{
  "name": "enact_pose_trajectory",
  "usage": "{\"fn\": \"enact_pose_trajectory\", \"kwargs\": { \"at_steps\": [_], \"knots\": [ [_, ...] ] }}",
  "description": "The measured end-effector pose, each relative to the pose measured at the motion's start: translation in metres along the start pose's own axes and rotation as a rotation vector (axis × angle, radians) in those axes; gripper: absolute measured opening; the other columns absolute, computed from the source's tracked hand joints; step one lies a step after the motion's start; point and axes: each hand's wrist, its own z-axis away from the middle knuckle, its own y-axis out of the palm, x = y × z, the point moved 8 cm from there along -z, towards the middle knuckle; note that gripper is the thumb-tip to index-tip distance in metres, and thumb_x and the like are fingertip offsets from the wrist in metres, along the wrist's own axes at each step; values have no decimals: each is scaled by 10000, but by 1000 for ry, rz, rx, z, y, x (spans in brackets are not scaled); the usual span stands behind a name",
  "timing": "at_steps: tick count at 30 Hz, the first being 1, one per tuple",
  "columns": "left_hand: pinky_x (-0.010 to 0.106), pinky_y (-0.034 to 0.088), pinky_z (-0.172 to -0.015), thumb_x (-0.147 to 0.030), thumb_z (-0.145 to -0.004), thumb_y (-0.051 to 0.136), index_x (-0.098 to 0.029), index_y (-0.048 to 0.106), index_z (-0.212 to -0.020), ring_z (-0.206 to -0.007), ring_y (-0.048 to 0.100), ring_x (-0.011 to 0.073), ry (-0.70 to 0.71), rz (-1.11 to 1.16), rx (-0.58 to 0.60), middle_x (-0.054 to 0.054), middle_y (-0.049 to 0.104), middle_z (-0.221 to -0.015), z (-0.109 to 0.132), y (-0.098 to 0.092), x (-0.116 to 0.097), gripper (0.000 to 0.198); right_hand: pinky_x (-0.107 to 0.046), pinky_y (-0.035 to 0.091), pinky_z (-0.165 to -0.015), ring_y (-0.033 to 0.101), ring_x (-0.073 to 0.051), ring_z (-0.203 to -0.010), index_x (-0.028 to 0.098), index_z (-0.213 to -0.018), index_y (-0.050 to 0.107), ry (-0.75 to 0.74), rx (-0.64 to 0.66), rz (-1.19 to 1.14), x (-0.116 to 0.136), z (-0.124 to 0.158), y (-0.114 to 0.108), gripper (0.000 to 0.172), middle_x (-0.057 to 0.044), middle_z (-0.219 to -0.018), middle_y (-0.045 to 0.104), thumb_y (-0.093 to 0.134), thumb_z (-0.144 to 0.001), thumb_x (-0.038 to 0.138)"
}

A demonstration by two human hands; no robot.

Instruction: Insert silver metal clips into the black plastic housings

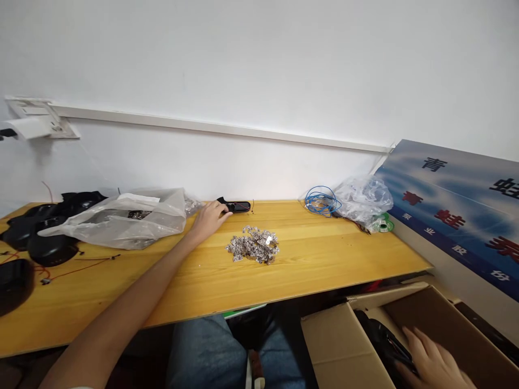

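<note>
The black device [239, 206] lies on the surface [344, 254] at the rear edge, by the wall [259, 65]. The left hand [211, 217] has bent fingers at its left end; grip cannot be determined. The right hand [436, 357] is inside the carton [340, 346], fingers curved at a black part [383, 337], blurred; grip cannot be determined. The sign [458, 227] reads 青蛙, 青蛙泵, 泵业股份. Bare surface extends right from the metal pieces [255, 247].
</note>
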Motion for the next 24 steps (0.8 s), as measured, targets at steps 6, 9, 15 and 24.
{"fn": "enact_pose_trajectory", "kwargs": {
  "at_steps": [6,9,15,24],
  "knots": [
    [360,461,-815,-556,-894,732,-237,699,-987,-856,615,251,-12,198,45,61,707,-942,5,-5,-40,334,-516,549,-1124,588,-339,-1404,339,-1497,541,-517,170,-346,222,-112,-70,485,-131,-1536,579,488,-1040,497],
    [280,351,-615,-541,-786,841,-221,681,-1013,-627,499,166,-172,378,65,-4,626,-768,8,-1,-38,424,-556,414,-1242,457,-342,-1514,279,-1582,462,-788,100,-428,331,-164,-71,619,-153,-1628,471,632,-1001,408],
    [247,395,-610,-525,-729,885,-200,649,-1033,-664,539,125,-245,734,-190,32,681,-926,16,-24,-27,504,-421,529,-1022,698,-272,-1141,201,-1363,671,-971,299,-601,454,-238,0,371,-132,-1279,744,558,-1010,221],
    [342,580,-860,-656,-805,815,-173,624,-1253,-972,747,231,-470,1147,-190,170,698,-1312,29,22,-28,685,-363,529,-856,671,-257,-942,166,-1063,717,-456,289,-1349,465,-237,66,449,-85,-990,748,479,-1028,544]
  ]
}}
